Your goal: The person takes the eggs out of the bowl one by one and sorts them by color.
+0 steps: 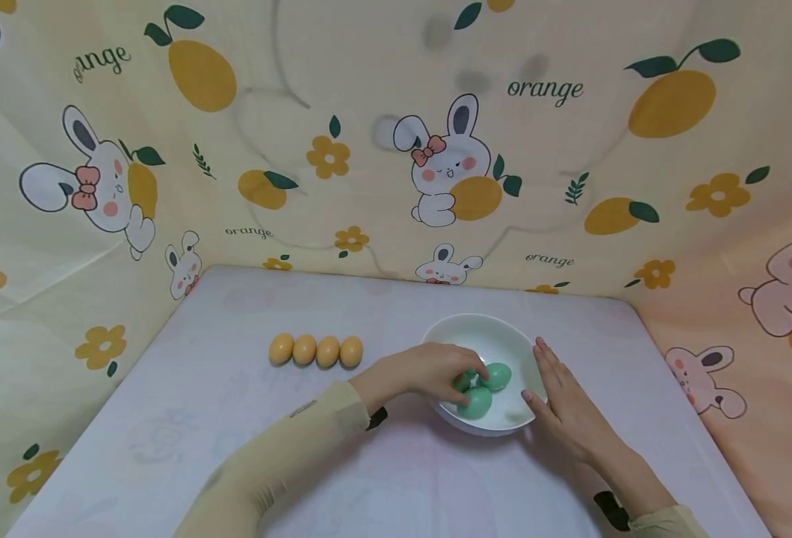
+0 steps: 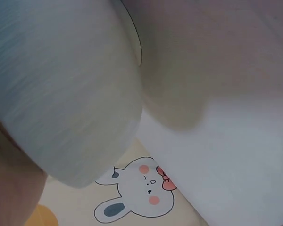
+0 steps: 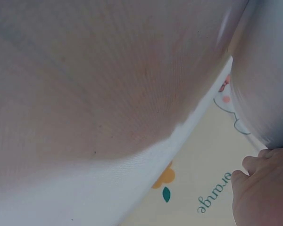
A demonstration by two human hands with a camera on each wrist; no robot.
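A white bowl (image 1: 513,347) stands on the table with green eggs inside, two of them (image 1: 499,376) (image 1: 477,402) lying in plain sight. My left hand (image 1: 429,370) reaches over the bowl's left rim, thumb and fingers curled round another green egg (image 1: 462,383) that they partly hide. Against the right rim rests my right hand (image 1: 567,407), its fingers straight and the thumb apart from them. The bowl's outer wall (image 2: 70,94) fills much of the left wrist view. In the right wrist view, knuckles of the right hand (image 3: 266,188) show below the bowl (image 3: 269,70).
Several light-brown eggs (image 1: 327,351) lie in a row on the white tabletop (image 1: 187,418), left of the bowl. A patterned cloth (image 1: 369,187) with rabbits and oranges hangs behind the table and along both sides.
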